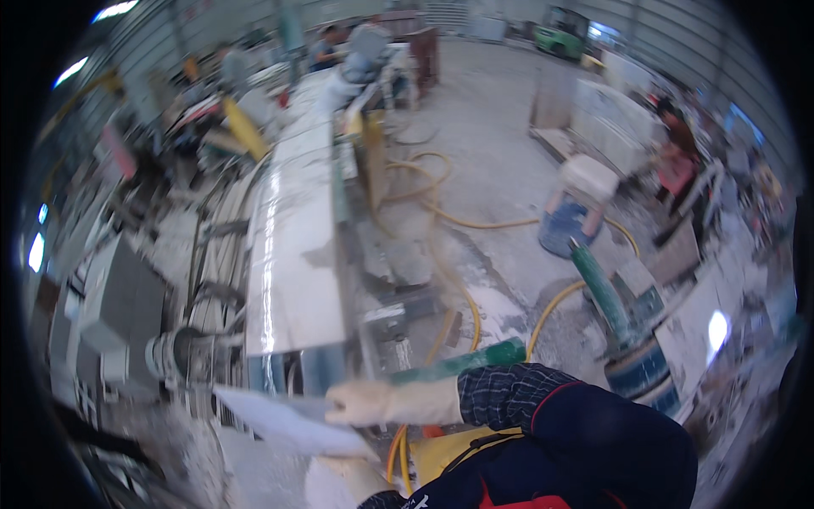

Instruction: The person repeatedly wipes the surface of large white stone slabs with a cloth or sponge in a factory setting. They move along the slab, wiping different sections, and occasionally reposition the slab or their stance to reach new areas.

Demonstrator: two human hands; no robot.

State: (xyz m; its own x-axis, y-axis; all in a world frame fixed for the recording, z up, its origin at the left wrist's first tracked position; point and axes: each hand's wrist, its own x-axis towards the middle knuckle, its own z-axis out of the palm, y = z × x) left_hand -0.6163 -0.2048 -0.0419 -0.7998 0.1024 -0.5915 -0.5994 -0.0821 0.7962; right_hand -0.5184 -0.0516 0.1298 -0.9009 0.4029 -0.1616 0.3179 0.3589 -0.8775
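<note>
A thin, pale flat slab [292, 424] is held tilted in front of me, just off the near end of a long white stone slab [292, 229]. My right hand [365, 402], in a cream glove, is closed on the pale piece's upper right edge and slightly smeared by motion. Below it, my left hand [339, 479], gloved alike, is at the piece's near edge, its fingers partly hidden behind it. A dark checked sleeve [500, 397] covers my right forearm.
Green tubes [458, 360] stand and lie to the right, near a blue drum [644, 377]. Yellow hoses [487, 224] loop across the dusty floor by a stool [585, 187]. Grey box-shaped machinery [123, 314] stands left. A person [678, 148] sits at right; another [326, 49] is far off.
</note>
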